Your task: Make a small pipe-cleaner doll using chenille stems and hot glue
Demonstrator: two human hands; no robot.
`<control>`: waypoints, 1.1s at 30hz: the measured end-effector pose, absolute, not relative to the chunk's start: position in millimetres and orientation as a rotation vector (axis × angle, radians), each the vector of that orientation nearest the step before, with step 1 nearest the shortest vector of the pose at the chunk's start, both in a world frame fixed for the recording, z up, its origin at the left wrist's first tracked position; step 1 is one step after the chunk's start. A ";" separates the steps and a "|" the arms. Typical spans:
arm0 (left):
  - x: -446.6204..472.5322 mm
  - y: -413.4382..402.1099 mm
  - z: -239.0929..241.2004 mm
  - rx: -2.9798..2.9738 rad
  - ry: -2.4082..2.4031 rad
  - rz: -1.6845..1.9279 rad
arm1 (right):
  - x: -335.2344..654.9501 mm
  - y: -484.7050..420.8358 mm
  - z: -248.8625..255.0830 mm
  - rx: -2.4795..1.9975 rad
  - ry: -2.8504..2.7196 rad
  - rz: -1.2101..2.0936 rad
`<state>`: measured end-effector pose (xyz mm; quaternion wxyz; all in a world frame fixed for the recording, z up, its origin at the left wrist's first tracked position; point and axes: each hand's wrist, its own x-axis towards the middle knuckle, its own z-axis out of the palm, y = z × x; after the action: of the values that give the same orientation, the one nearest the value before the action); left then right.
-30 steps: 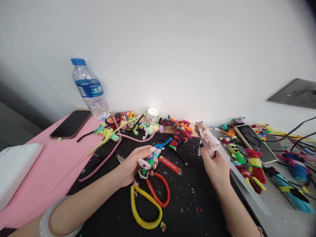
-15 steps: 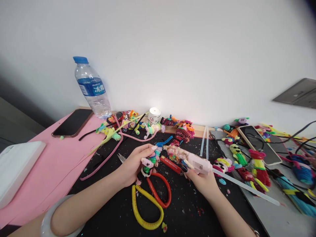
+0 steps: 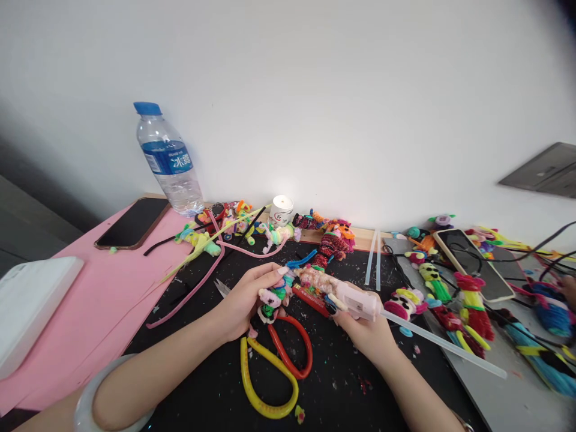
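Note:
My left hand (image 3: 252, 294) is closed round a small multicoloured pipe-cleaner doll (image 3: 272, 302), with a blue pipe-cleaner end (image 3: 302, 260) sticking out at its top. In my right hand (image 3: 363, 327) is a pale pink glue gun (image 3: 357, 300), its front crusted with fuzz and a long clear glue stick (image 3: 443, 340) running out of its back. The gun's nozzle meets the upper part of the doll; whether it touches is hard to see. Below the hands lie scissors with one red and one yellow handle (image 3: 269, 411), their blades partly hidden by my left hand.
A water bottle (image 3: 168, 165) and a dark phone (image 3: 132, 223) stand at the left on pink paper (image 3: 103, 288). Finished-looking pipe-cleaner dolls (image 3: 434, 281), cables and a second phone (image 3: 477, 267) crowd the right. A white paper cup (image 3: 282, 210) is by the wall. Part of another person's hand (image 3: 569, 291) shows at the right edge.
The glue gun has shifted slightly left, its nozzle now against or very near the doll. A bit of another person's hand has come in at the right edge.

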<state>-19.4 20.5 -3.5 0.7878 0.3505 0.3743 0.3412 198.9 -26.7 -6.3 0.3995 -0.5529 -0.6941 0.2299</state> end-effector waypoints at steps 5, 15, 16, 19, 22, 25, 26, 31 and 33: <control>-19.0 21.3 -3.2 0.749 0.821 0.759 | 197.9 -26.1 -5.0 -1.400 -1.811 0.505; -17.9 22.8 3.4 0.724 0.892 0.708 | 199.1 -25.3 -8.3 -1.420 -1.792 0.513; -17.9 22.9 3.1 0.715 0.889 0.711 | 198.7 -25.1 -7.8 -1.419 -1.796 0.524; -18.0 22.9 1.5 0.702 0.873 0.722 | 197.8 -24.3 -6.8 -1.418 -1.800 0.572; -18.1 23.0 -0.6 0.704 0.849 0.736 | 198.1 -23.9 -8.2 -1.430 -1.791 0.604; -18.3 23.2 -2.4 0.699 0.843 0.741 | 199.0 -23.9 -9.9 -1.433 -1.803 0.579; -18.4 23.1 -2.6 0.695 0.843 0.740 | 199.1 -23.9 -9.8 -1.432 -1.812 0.569; -18.7 22.2 -0.1 0.655 0.816 0.748 | 197.5 -23.4 -4.7 -1.412 -1.863 0.559; -18.9 21.9 1.6 0.645 0.799 0.759 | 196.2 -22.9 -2.5 -1.408 -1.886 0.564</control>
<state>-18.9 21.9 1.6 0.8029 0.3011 0.3731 0.3543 196.2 -22.9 -2.5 0.3530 -0.5443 -0.7291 0.2181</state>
